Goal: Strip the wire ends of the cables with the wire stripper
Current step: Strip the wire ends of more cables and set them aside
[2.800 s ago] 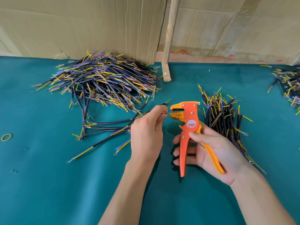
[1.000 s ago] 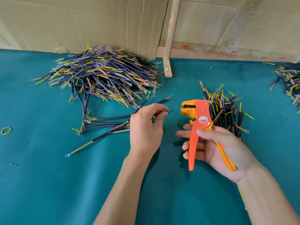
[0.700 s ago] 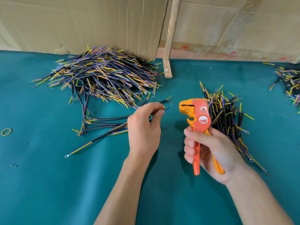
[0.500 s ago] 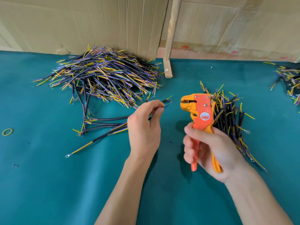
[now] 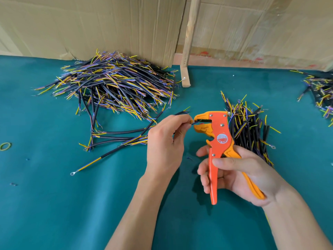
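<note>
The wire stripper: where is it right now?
In the head view the wire stripper is right of centre, held upright in the right hand, its head meeting the wire pinched by the left hand.

Open worktop (image 5: 54, 213) lies near and left; cable heap (image 5: 115, 85) blocks rear left, cable bundle (image 5: 248, 130) right, wooden post (image 5: 189, 42) rear.

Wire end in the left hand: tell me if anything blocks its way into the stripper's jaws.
Nothing visible does. The left hand pinches the wire end right at the open mouth of the wire stripper, held by the right hand.
</note>
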Demonstrator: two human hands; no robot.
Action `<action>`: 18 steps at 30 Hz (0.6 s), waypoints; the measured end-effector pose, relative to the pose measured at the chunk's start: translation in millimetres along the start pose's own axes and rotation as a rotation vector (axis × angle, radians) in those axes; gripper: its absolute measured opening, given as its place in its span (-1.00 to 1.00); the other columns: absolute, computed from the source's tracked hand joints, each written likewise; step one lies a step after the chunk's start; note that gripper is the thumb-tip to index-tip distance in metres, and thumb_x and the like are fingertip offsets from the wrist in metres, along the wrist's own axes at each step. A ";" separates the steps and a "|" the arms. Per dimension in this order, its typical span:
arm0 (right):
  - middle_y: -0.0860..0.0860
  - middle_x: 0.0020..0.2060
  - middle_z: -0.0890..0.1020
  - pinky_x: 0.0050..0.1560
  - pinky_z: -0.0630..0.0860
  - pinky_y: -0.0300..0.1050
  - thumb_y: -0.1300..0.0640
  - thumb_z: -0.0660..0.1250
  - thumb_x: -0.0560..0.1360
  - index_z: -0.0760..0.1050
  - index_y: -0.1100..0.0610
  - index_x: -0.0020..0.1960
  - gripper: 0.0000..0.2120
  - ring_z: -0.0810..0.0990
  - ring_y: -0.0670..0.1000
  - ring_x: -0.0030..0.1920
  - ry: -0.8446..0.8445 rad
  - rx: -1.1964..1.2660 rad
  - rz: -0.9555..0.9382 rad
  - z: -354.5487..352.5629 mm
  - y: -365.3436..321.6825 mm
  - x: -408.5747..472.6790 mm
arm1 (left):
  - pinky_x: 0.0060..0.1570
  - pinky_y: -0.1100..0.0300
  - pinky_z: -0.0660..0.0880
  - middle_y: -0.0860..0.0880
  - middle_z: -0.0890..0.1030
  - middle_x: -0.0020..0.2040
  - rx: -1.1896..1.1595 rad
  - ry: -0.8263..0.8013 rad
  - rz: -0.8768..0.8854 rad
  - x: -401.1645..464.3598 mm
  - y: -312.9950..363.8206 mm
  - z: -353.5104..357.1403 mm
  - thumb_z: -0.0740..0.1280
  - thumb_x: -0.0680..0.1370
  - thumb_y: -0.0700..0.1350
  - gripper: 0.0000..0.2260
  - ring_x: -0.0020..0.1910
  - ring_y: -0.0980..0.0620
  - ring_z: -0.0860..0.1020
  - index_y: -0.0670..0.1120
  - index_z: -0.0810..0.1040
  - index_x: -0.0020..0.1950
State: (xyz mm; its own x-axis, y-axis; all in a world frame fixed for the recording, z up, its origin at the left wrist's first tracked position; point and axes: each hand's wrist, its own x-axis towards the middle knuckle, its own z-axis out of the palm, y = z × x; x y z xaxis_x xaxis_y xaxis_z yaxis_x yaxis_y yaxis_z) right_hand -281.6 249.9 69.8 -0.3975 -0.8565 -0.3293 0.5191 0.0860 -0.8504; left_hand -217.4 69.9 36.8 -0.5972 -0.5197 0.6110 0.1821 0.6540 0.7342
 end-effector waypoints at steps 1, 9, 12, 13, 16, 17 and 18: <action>0.37 -0.09 0.61 -0.16 0.61 0.17 0.14 0.64 0.33 0.60 0.28 0.18 -0.51 0.63 0.30 -0.20 0.002 -0.002 0.003 -0.4 -0.3 -0.5 | -0.13 0.36 0.45 0.06 0.63 -0.19 0.001 -0.012 0.003 0.0 -0.3 0.3 0.39 0.53 -0.33 -0.91 -0.20 0.15 0.53 -0.17 0.66 -0.05; 0.28 -0.22 0.55 -0.24 0.59 0.13 0.21 0.52 0.38 0.63 0.22 0.06 -0.73 0.58 0.25 -0.31 0.012 -0.006 0.033 -1.4 -1.5 -1.1 | -0.16 0.36 0.42 0.02 0.62 -0.22 0.019 -0.060 0.000 0.2 -0.4 -0.1 0.42 0.51 -0.34 -0.90 -0.22 0.18 0.46 -0.16 0.64 -0.08; 0.26 -0.25 0.53 -0.27 0.58 0.11 0.19 0.57 0.35 0.63 0.20 0.02 -0.72 0.57 0.23 -0.33 0.013 -0.008 0.032 -2.1 -2.7 -1.6 | -0.17 0.37 0.41 0.02 0.62 -0.22 0.022 -0.061 -0.001 0.2 0.3 -0.4 0.41 0.51 -0.34 -0.90 -0.23 0.17 0.46 -0.16 0.63 -0.08; 0.25 -0.27 0.52 -0.29 0.57 0.11 0.19 0.56 0.35 0.63 0.19 0.01 -0.74 0.56 0.23 -0.34 0.021 -0.012 0.030 -2.4 -2.6 -1.5 | -0.17 0.33 0.42 0.02 0.62 -0.23 0.023 -0.063 0.001 0.2 0.5 -0.3 0.41 0.51 -0.34 -0.91 -0.24 0.13 0.46 -0.16 0.63 -0.08; 0.25 -0.28 0.51 -0.31 0.56 0.10 0.20 0.53 0.35 0.63 0.18 -0.02 -0.78 0.55 0.22 -0.36 0.035 -0.016 0.028 -2.9 -1.4 -1.0 | -0.17 0.26 0.44 0.02 0.61 -0.23 0.021 -0.066 0.000 0.1 0.6 -0.2 0.40 0.50 -0.33 -0.90 -0.26 0.09 0.46 -0.15 0.62 -0.08; 0.25 -0.28 0.51 -0.31 0.56 0.10 0.20 0.53 0.36 0.62 0.18 -0.02 -0.78 0.55 0.22 -0.36 0.032 -0.015 0.027 -2.9 -1.0 -0.7 | -0.17 0.26 0.44 0.02 0.61 -0.24 0.020 -0.067 0.002 0.1 0.5 -0.1 0.41 0.50 -0.33 -0.90 -0.26 0.08 0.45 -0.15 0.62 -0.08; 0.25 -0.28 0.51 -0.31 0.56 0.10 0.20 0.53 0.36 0.62 0.19 -0.01 -0.77 0.55 0.22 -0.36 0.028 -0.015 0.027 -2.9 -0.6 -0.5 | -0.17 0.25 0.44 0.02 0.60 -0.24 0.018 -0.068 0.003 0.0 0.4 -0.2 0.41 0.50 -0.34 -0.90 -0.26 0.08 0.45 -0.15 0.61 -0.09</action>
State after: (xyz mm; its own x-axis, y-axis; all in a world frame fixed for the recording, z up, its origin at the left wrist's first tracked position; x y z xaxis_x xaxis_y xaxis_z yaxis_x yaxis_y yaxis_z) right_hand -283.9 251.8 69.3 -0.4049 -0.8390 -0.3634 0.5183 0.1168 -0.8472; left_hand -217.2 70.0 37.1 -0.6488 -0.4796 0.5909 0.1697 0.6657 0.7267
